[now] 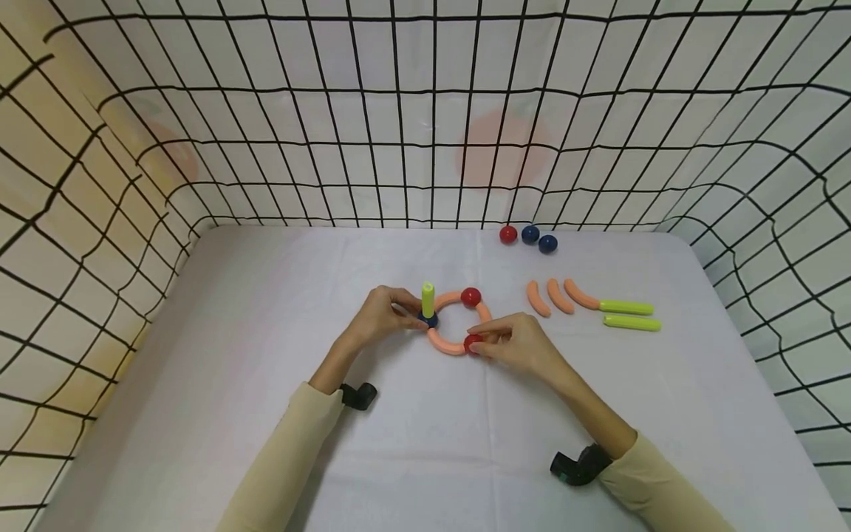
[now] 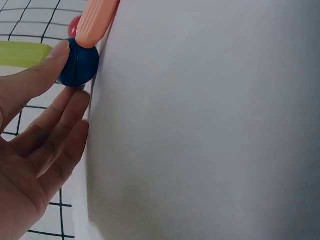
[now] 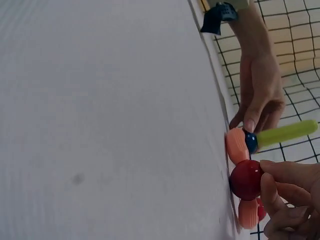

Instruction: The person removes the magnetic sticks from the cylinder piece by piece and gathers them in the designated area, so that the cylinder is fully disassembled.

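A ring of curved orange rods (image 1: 444,344) joined by balls lies on the white table. In it sits a blue ball (image 2: 82,65) bearing an upright yellow-green stick (image 1: 428,299). My left hand (image 1: 380,318) pinches this blue ball, thumb on one side and fingers at the other. At the ring's near right, my right hand (image 1: 521,343) pinches a red ball (image 3: 246,180) between thumb and fingers. Another red ball (image 1: 470,297) forms the ring's far right joint, apart from both hands. My right fingers partly cover the near red ball in the head view.
To the right lie loose curved orange rods (image 1: 538,298), one meeting a yellow-green stick (image 1: 626,307), with a second stick (image 1: 632,323) beside it. Toward the back edge are a loose red ball (image 1: 508,234) and two blue balls (image 1: 530,234). Black wire mesh (image 1: 399,143) encloses the table's back and sides.
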A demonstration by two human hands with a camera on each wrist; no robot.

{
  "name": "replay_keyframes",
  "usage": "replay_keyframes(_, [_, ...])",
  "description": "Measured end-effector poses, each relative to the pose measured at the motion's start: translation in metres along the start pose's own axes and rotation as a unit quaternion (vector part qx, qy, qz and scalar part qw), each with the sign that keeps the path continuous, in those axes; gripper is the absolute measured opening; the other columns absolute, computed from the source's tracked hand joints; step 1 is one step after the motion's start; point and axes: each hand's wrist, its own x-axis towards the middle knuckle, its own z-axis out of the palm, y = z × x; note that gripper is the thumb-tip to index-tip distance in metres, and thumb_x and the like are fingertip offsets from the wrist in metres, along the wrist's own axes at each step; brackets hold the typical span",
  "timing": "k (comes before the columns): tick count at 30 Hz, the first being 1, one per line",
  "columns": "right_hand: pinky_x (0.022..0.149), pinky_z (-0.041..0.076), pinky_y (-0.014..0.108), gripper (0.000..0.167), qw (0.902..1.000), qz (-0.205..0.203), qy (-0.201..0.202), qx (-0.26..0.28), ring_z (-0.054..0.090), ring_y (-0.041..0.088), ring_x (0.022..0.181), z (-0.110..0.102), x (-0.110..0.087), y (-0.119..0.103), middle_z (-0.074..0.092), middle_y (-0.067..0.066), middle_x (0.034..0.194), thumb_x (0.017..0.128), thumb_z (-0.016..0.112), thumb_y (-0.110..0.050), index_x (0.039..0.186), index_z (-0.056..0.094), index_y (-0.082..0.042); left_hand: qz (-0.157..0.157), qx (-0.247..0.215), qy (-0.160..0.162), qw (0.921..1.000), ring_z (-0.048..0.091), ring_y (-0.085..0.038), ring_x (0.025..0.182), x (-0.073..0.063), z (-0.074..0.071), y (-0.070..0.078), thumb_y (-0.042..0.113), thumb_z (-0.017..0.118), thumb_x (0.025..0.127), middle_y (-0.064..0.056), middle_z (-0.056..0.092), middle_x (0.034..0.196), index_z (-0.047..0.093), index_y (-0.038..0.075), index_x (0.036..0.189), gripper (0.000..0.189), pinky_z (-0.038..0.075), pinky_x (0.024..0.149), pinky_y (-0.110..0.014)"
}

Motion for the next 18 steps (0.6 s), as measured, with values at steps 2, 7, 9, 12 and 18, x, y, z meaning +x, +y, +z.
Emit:
replay_keyframes(2, [0.055,0.035,0.021,0.024,1.0,0.004,0.006,-0.006,0.055,0.015,0.07,-0.003,0.0,0.004,0.071,-0.003,0.076,0.088,0.083,-0.023,0.111,0.082,-0.016,0.005,0.006,0.005,1.0,0.073,-0.025,0.093,-0.002,0.002,0.001,0.005,0.089,0.079,-0.014,0.079,0.103,0.08,-0.001,0.105,0.028,0.063,0.082,-0.03])
replay_keyframes(7, [0.056,0.036,0.022,0.027,0.9997,0.005,0.018,-0.015,0.054,0.018,0.072,-0.011,0.0,0.012,0.071,0.0,0.083,0.09,0.082,-0.026,0.116,0.081,-0.019,0.013,0.024,0.014,0.9995,0.071,-0.022,0.09,-0.009,0.007,0.006,0.006,0.091,0.077,-0.011,0.08,0.099,0.082,0.0,0.102,0.027,0.062,0.078,-0.026])
replay_keyframes(9, [0.056,0.036,0.023,0.028,0.9996,0.007,0.022,-0.018,0.054,0.019,0.072,-0.015,0.001,0.016,0.072,0.002,0.086,0.09,0.082,-0.026,0.117,0.081,-0.02,0.016,0.029,0.017,0.9993,0.071,-0.021,0.089,-0.012,0.01,0.007,0.006,0.091,0.077,-0.01,0.08,0.098,0.082,0.001,0.101,0.026,0.062,0.078,-0.026])
replay_keyframes(12, [0.055,0.036,0.023,0.028,0.9993,0.009,0.026,-0.025,0.053,0.019,0.071,-0.018,0.004,0.02,0.073,0.004,0.089,0.091,0.081,-0.025,0.118,0.08,-0.02,0.018,0.034,0.019,0.9991,0.071,-0.019,0.087,-0.016,0.014,0.011,0.006,0.09,0.077,-0.009,0.08,0.097,0.082,0.001,0.099,0.023,0.062,0.077,-0.025])
replay_keyframes(18, [0.056,0.036,0.022,0.029,0.9983,-0.002,0.035,-0.046,0.052,0.019,0.072,-0.023,0.01,0.024,0.075,0.008,0.093,0.093,0.079,-0.022,0.122,0.079,-0.017,0.026,0.044,0.026,0.9984,0.069,-0.014,0.081,-0.023,0.022,0.019,0.006,0.09,0.077,-0.008,0.079,0.094,0.083,0.003,0.096,0.02,0.059,0.071,-0.021])
